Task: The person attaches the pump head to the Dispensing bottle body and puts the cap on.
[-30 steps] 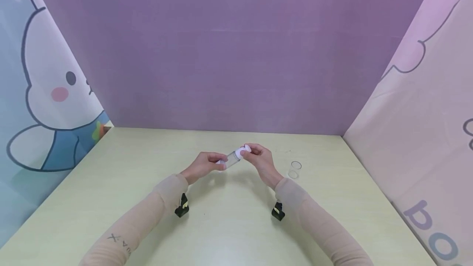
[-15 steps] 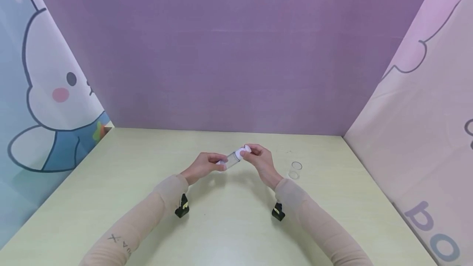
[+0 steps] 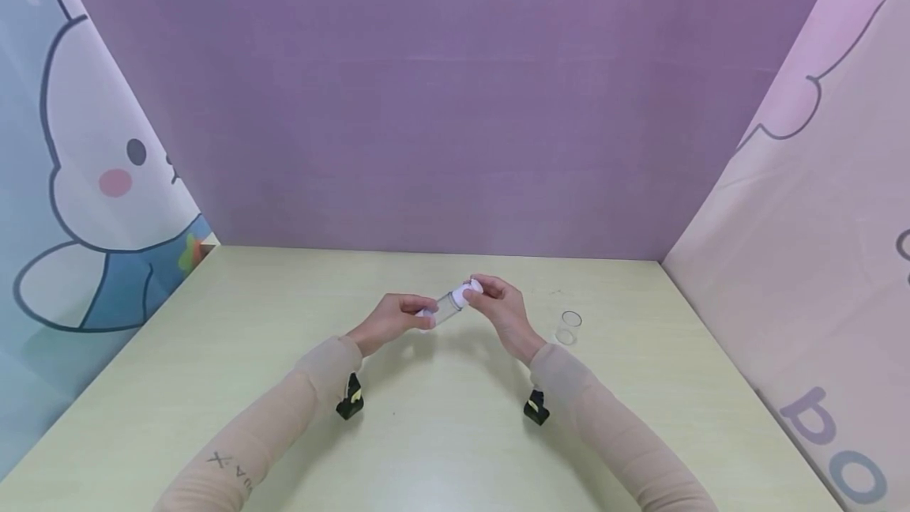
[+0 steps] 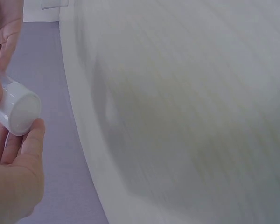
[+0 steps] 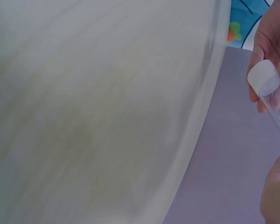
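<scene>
A small clear bottle [image 3: 445, 307] with white ends is held tilted above the table, its right end higher. My left hand [image 3: 389, 321] pinches the white base [image 4: 22, 112] between thumb and fingers, as the left wrist view also shows. At the other end, my right hand [image 3: 502, 310] grips the white top [image 3: 464, 293] of the bottle. Part of that top is covered by the right fingers. Right of the right hand, a clear open-ended cylinder [image 3: 569, 329], like a cap, stands on the table apart from both hands.
The pale wooden table [image 3: 455, 433] reaches back to a purple panel [image 3: 455, 101]. Printed cloth walls [image 3: 803, 259] flank it on both sides, with a cartoon rabbit [image 3: 114, 141] on the left. A black wrist device [image 3: 350, 397] hangs under each forearm.
</scene>
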Tool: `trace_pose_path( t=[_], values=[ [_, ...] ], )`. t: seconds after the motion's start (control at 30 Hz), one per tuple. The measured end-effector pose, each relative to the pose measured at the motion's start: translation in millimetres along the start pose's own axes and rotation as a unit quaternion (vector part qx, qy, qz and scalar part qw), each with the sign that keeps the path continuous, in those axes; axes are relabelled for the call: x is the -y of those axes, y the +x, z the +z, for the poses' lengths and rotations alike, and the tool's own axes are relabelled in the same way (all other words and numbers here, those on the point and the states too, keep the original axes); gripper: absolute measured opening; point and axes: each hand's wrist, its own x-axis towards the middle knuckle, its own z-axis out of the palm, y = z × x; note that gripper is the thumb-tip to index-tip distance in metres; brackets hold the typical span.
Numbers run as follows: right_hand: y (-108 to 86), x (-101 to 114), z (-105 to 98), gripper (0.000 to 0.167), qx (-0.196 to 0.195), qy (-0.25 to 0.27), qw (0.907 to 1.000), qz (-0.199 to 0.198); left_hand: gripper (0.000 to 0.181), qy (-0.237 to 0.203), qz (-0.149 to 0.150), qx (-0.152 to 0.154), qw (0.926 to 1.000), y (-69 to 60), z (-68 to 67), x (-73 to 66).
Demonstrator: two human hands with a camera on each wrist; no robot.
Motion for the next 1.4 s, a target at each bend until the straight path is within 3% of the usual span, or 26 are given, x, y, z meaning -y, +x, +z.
trace_pose_path(
  t=[0.3,0.43,1.4],
  values=[
    [-3.2,4.2,-1.7,0.047,0.069,0.082,0.9941,-0.014,0.043,-0.007,-0.006,0.003,0.9999,1.4,-0.4,2.6],
    [-2.4,3.7,-1.6,0.048,0.090,0.088,0.9918,-0.024,0.042,-0.006,-0.011,0.001,0.9999,1.9,-0.2,2.8],
    [-2.2,1.8,-0.5,0.043,0.050,0.055,0.9971,-0.011,0.035,-0.008,-0.009,0.002,0.9999,3.2,2.4,5.3]
  ],
)
